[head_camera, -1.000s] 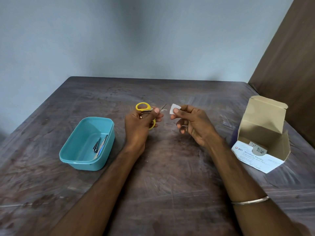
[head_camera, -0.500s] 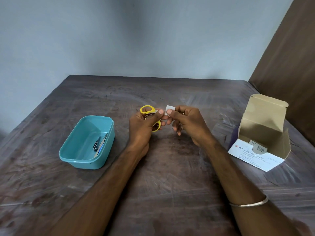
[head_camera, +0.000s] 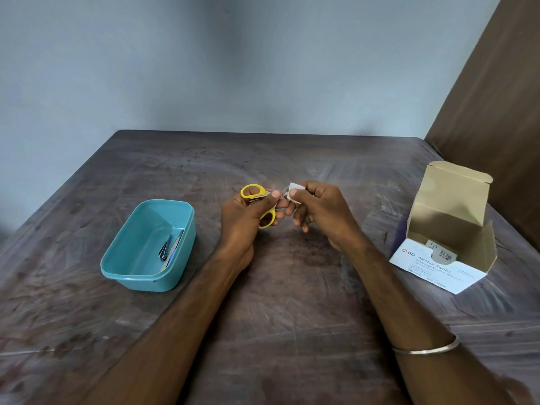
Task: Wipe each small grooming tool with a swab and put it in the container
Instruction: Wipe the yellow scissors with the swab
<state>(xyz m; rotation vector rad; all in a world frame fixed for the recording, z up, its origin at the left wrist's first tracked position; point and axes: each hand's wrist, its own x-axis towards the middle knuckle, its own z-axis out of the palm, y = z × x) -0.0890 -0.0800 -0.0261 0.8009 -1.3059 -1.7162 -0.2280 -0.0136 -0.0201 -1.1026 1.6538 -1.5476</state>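
left: teal container (head_camera: 152,276) | right: swab box (head_camera: 438,270) (flap up) | middle: bare table (head_camera: 292,302)

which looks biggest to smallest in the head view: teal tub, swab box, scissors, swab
Swab box and teal tub look alike, so no ranking between them; then scissors, partly hidden by the left hand; then swab.

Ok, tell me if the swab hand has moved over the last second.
Yes. The right hand has moved left, away from the swab box, so the swab it pinches now meets the scissors held in the left hand.
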